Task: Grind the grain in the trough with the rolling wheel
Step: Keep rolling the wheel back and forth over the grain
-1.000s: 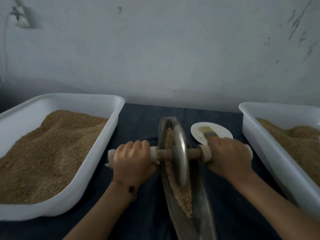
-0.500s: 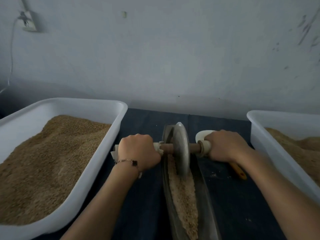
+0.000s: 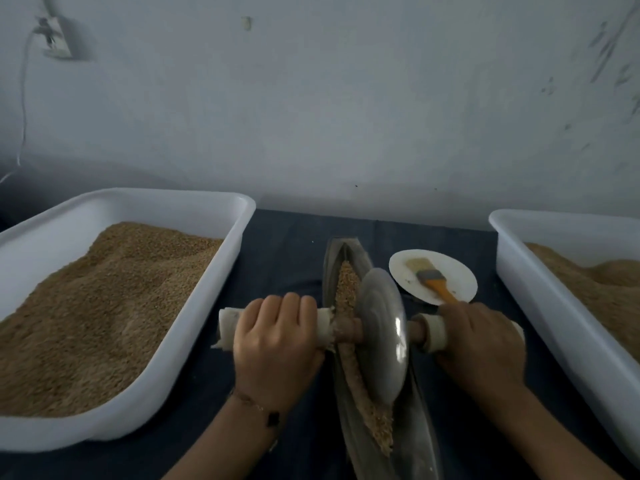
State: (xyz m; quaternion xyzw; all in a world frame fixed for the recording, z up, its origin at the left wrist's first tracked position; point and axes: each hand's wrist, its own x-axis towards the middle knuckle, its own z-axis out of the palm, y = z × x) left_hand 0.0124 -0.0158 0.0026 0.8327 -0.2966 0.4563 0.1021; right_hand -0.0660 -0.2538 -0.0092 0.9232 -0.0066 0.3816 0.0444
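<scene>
A narrow boat-shaped metal trough runs away from me on the dark cloth, with brown grain lying along its groove. A grey metal rolling wheel stands upright in the trough near its middle. A wooden axle passes through the wheel, with pale wrapped handles at both ends. My left hand grips the left handle. My right hand grips the right handle.
A large white tub heaped with grain stands at the left. A second white tub with grain stands at the right. A small white plate holding a brush with an orange handle lies beyond my right hand. A pale wall rises behind.
The wheel has rolled back toward me from the trough's far end to its middle, both hands still on the handles. The plate and brush are uncovered again.
</scene>
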